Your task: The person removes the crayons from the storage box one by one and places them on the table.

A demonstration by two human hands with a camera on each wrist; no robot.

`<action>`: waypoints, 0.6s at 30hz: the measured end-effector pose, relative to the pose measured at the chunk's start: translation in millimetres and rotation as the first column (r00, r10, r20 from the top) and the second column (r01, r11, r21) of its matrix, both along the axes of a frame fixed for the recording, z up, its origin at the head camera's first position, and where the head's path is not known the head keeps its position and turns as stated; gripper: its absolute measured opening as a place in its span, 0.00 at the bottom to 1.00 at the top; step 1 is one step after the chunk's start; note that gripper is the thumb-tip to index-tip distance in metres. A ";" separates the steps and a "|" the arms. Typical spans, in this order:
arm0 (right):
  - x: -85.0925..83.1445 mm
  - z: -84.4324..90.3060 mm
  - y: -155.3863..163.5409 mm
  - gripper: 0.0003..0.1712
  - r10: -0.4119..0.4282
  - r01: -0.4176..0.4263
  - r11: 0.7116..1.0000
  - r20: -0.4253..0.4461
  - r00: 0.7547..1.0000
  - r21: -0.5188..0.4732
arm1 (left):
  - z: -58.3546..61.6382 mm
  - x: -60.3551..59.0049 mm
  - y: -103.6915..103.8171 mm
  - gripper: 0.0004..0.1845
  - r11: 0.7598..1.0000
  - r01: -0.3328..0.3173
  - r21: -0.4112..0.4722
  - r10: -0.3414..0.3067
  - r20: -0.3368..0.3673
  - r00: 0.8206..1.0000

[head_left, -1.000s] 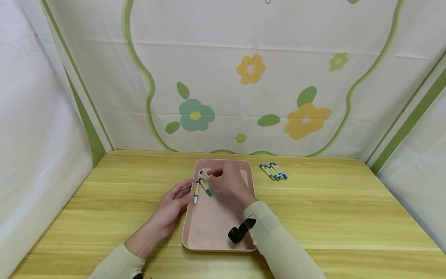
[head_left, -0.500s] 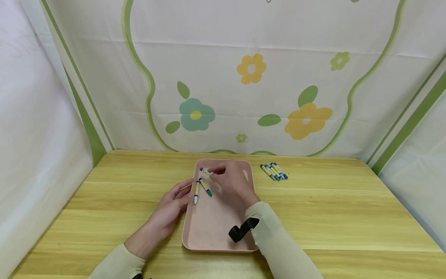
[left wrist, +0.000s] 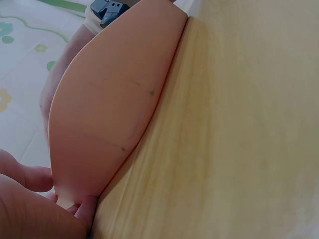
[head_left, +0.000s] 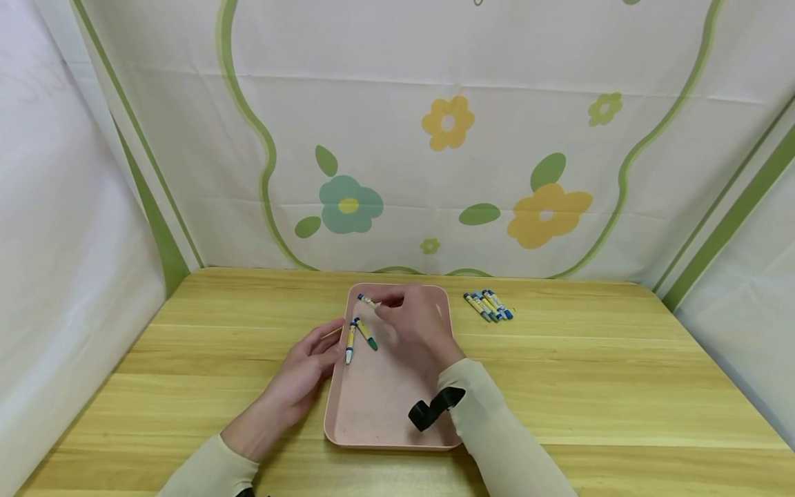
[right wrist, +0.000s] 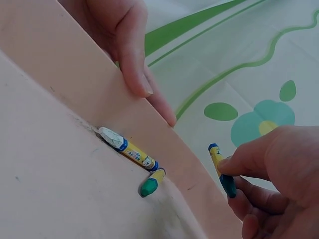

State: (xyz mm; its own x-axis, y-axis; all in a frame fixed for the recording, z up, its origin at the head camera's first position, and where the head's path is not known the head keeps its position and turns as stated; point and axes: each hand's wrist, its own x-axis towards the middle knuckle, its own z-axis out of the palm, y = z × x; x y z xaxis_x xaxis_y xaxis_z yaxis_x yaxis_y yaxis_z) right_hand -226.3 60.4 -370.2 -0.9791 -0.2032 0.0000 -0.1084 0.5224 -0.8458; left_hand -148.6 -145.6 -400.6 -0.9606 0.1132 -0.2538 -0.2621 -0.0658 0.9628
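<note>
One crayon (right wrist: 216, 159), label unreadable, is pinched by the right hand (head_left: 415, 321); the tray (head_left: 379, 407) with two crayons (head_left: 366, 334) is touched by the left hand (head_left: 306, 362), fingers extended.

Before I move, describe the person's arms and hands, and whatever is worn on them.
The left hand and right hand show no gloves. Plain cream sleeves, left sleeve and right sleeve, reach the wrists. A black wrist camera with a rounded end juts from the right cuff; only a black sliver shows at the left.
</note>
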 end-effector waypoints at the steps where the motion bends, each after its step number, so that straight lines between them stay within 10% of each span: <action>1: -0.1 0.8 0.2 0.15 -0.008 0.008 1.000 -0.009 1.000 0.018 | 0.0 0.0 0.0 0.30 1.000 0.000 -0.001 0.000 0.000 1.000; 12: -1.7 9.9 -2.0 0.14 -0.069 0.100 0.967 -0.133 0.989 0.235 | -0.3 0.3 -0.6 0.30 1.000 0.001 0.001 -0.001 -0.002 1.000; 18: -3.5 14.4 2.8 0.12 -0.049 0.072 0.983 -0.134 0.990 0.171 | -0.2 0.5 -0.2 0.30 1.000 0.001 0.002 -0.001 -0.001 1.000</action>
